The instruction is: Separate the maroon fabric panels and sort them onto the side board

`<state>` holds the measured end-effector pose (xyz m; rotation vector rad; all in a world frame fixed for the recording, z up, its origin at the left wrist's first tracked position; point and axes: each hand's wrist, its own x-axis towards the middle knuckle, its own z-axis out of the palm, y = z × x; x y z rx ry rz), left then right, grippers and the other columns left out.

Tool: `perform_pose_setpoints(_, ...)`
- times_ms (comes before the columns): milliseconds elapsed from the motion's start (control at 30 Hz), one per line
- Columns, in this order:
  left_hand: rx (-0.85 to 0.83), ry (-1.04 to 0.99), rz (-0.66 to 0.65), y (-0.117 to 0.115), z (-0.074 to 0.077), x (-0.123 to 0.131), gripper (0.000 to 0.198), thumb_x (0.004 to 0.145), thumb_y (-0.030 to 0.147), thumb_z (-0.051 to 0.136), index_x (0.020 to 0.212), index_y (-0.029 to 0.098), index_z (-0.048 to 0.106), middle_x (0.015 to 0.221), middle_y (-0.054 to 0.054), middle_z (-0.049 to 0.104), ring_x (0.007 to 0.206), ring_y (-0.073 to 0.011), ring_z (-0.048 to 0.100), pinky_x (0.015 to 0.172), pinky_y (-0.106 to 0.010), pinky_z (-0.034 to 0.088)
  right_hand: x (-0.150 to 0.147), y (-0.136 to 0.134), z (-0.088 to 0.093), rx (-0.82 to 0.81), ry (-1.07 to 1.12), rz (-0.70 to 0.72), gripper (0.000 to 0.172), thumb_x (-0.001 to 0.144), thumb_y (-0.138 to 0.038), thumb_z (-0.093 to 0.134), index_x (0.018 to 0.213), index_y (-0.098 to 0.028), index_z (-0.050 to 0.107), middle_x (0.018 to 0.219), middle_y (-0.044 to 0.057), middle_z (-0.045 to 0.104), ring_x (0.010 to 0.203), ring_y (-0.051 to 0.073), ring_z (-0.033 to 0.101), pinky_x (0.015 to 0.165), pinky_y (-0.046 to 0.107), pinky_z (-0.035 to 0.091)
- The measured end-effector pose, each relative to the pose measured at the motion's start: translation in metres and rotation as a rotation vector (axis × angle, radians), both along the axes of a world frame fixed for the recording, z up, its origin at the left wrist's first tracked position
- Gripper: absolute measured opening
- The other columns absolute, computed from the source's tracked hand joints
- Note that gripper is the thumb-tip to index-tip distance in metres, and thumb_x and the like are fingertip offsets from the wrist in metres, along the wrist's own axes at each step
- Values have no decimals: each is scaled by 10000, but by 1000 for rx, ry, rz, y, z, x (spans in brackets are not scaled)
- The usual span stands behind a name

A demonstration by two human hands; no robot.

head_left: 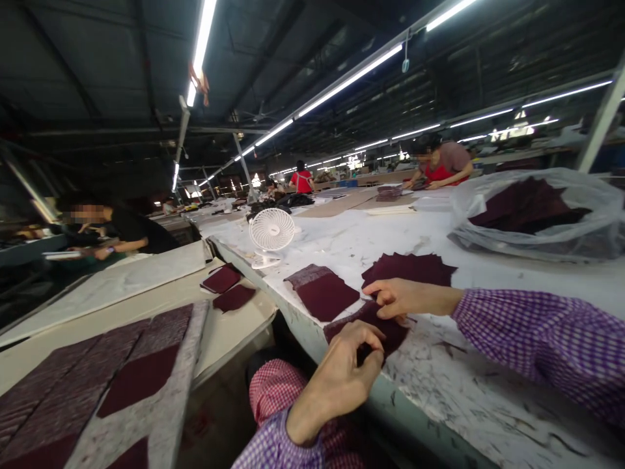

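A dark maroon fabric piece (396, 333) lies at the near edge of the white table, partly hidden under my hands. My left hand (344, 368) pinches its near edge between thumb and fingers. Over its far side, my right hand (398, 298) has curled fingers closed on the cloth, the index finger reaching left. Just beyond is a stack of maroon pieces (317, 293) with a greyish, speckled strip along its far edge. A fanned pile of maroon pieces (413, 267) lies behind my right hand.
A white fan (271, 231) stands near the table edge. At right sits a clear plastic bag (547, 244) of maroon pieces. The lower left table holds a speckled board (183, 365) with maroon pieces. Co-workers (446, 163) work farther off. A gap separates the tables.
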<state>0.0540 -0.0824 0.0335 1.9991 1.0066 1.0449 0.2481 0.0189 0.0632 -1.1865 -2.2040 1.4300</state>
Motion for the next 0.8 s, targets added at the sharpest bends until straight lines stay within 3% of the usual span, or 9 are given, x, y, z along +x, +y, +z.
perform_pose_setpoints(67,22,-7,32,8,0,-3,110,847,226,489,809,189,585,992,-47,642,903,-167,583,814,-288,460,3,0,-4,14,9,26,673,696,-219,627,1307,-126,361,741,-26,515,600,102,524,548,236,463)
perform_pose_setpoints(200,183,140,258,45,-4,-3,232,853,242,497,1045,182,613,1041,-63,626,979,-197,537,874,-339,431,8,2,-8,36,24,23,650,663,-210,619,1271,-133,403,669,-69,430,538,84,487,535,240,447)
perform_pose_setpoints(333,164,350,239,72,-11,10,220,827,195,531,977,223,689,890,-25,649,874,-184,551,815,-317,435,16,5,-3,210,-140,57,633,696,-230,592,1289,-113,404,666,-44,524,549,109,524,545,249,446)
perform_pose_setpoints(400,201,409,237,75,-14,16,225,831,174,519,920,251,711,847,-17,637,841,-171,546,771,-294,431,21,7,1,376,-258,79,494,762,-248,535,1230,-102,478,653,-9,593,579,135,563,574,256,437)
perform_pose_setpoints(500,293,502,270,71,-16,21,241,850,174,494,918,257,710,842,-30,615,832,-173,519,749,-295,414,27,12,7,662,-351,94,262,818,-238,465,991,-134,631,711,38,653,660,155,596,651,260,423)
perform_pose_setpoints(600,364,599,287,68,-16,23,257,873,196,457,906,254,705,828,-49,599,844,-195,489,750,-326,391,27,14,6,880,-379,163,216,816,-204,468,880,-161,670,847,57,662,767,167,595,703,259,408)
perform_pose_setpoints(800,404,705,276,68,-13,24,296,894,204,401,896,258,691,831,-53,589,844,-214,479,728,-346,361,20,9,-1,976,-465,208,231,819,-168,441,878,-174,665,857,53,641,765,167,574,695,264,392)
